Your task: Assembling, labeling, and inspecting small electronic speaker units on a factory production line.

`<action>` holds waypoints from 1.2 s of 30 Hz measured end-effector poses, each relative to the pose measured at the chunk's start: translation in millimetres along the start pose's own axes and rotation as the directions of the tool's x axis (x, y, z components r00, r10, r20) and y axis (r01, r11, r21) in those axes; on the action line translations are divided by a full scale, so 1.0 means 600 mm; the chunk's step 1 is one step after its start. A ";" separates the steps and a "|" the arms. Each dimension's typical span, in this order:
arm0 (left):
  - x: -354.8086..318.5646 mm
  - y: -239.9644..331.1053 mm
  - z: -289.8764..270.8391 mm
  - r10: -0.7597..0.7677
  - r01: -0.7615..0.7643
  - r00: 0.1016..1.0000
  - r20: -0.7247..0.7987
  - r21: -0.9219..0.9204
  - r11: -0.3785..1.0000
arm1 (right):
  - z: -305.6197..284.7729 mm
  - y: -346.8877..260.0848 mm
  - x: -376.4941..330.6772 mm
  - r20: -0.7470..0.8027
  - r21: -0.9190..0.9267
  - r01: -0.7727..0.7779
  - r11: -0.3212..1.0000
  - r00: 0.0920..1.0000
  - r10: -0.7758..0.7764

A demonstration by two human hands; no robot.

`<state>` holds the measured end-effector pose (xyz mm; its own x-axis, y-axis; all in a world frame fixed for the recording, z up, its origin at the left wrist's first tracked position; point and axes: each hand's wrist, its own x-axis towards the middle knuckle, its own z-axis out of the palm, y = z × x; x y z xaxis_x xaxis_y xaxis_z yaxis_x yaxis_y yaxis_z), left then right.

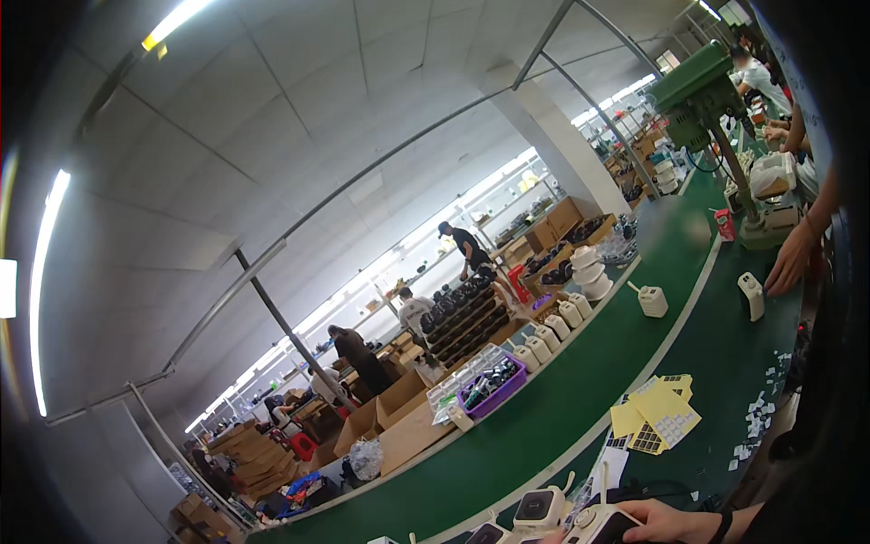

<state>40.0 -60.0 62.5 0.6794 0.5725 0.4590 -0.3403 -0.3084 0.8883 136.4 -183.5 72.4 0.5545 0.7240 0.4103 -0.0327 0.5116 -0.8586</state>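
Note:
At the lower edge my right hand point(666, 522), with a dark band at its wrist, is closed round a cream-white boxy device point(589, 526) with a dark face and a thin upright stem or strap. A small patch of skin point(551, 537) left of that device seems to be my left hand; its fingers are cut off by the edge. Close by lies a similar device point(540, 508) with a dark square panel, and another point(489, 533) is partly out of frame. Beyond them are a white paper point(613, 471) and yellow sticker sheets point(666, 415).
A co-worker's hand point(790, 263) is at a cream device point(750, 296) on the right. Small white labels point(757, 422) lie scattered on the bench. Along the green belt point(562, 399) stand several cream devices point(652, 301) and a purple basket point(494, 385). A green drill press point(693, 100) rises at far right.

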 end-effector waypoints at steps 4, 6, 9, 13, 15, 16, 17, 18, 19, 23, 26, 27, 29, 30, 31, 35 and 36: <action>-0.003 -0.004 0.006 0.109 -0.108 0.994 0.024 -0.046 0.993 | -0.011 0.006 -0.006 -0.126 0.172 -0.007 0.985 0.992 0.030; 0.007 -0.004 0.036 0.154 -0.147 0.987 0.035 -0.151 0.978 | -0.024 0.026 0.006 -0.302 0.289 0.031 0.957 0.951 0.060; 0.008 0.016 0.122 0.196 -0.175 0.981 0.009 -0.406 0.897 | -0.043 0.037 0.033 -0.469 0.233 -0.013 0.972 0.875 0.124; -0.030 0.098 0.237 0.199 -0.173 0.979 -0.043 -0.693 0.700 | -0.027 -0.102 0.081 -0.587 -0.023 -0.006 1.000 0.810 -0.008; -0.035 0.141 0.267 0.175 -0.177 0.981 -0.086 -0.772 0.610 | -0.027 -0.149 0.111 -0.624 -0.110 -0.007 0.994 0.778 -0.064; -0.038 0.144 0.261 0.169 -0.177 0.981 -0.093 -0.782 0.598 | -0.023 -0.142 0.119 -0.642 -0.111 0.007 0.994 0.762 -0.077; -0.040 0.148 0.254 0.165 -0.181 0.981 -0.102 -0.785 0.593 | -0.023 -0.134 0.123 -0.657 -0.104 0.023 0.994 0.749 -0.086; -0.036 0.142 0.242 0.151 -0.205 0.978 -0.142 -0.772 0.601 | -0.025 -0.112 0.129 -0.650 -0.082 0.020 0.996 0.756 -0.069; -0.031 0.146 0.241 0.156 -0.233 0.972 -0.173 -0.766 0.599 | -0.036 -0.109 0.125 -0.646 -0.073 0.037 0.997 0.759 -0.075; -0.009 0.168 0.217 0.191 -0.359 0.931 -0.310 -0.693 0.625 | -0.092 -0.087 0.073 -0.610 0.012 0.105 0.994 0.789 -0.076; 0.006 0.186 0.187 0.247 -0.449 0.887 -0.389 -0.608 0.655 | -0.162 -0.058 -0.022 -0.588 0.107 0.171 0.980 0.805 -0.076; 0.012 0.193 0.176 0.278 -0.478 0.872 -0.403 -0.578 0.661 | -0.162 -0.060 -0.026 -0.591 0.090 0.189 0.978 0.800 -0.100; 0.025 0.204 0.150 0.341 -0.535 0.837 -0.427 -0.512 0.672 | -0.164 -0.061 -0.031 -0.618 0.063 0.190 0.980 0.778 -0.111; 0.032 0.209 0.138 0.372 -0.561 0.820 -0.435 -0.480 0.675 | -0.159 -0.061 -0.031 -0.617 0.088 0.194 0.977 0.781 -0.100; 0.040 0.216 0.126 0.405 -0.588 0.801 -0.442 -0.448 0.673 | -0.152 -0.066 -0.029 -0.613 0.084 0.206 0.975 0.782 -0.113; 0.063 0.243 0.082 0.506 -0.667 0.730 -0.459 -0.316 0.675 | -0.155 -0.074 -0.037 -0.573 0.092 0.234 0.968 0.808 -0.141; 0.066 0.249 0.074 0.523 -0.680 0.713 -0.468 -0.279 0.678 | -0.156 -0.076 -0.039 -0.577 0.079 0.247 0.966 0.802 -0.158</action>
<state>45.0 -116.8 212.9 0.0020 0.6023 0.7983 -0.8743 -0.3864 0.2938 202.8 -267.3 73.3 0.9292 0.2329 0.2869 0.0395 0.7092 -0.7039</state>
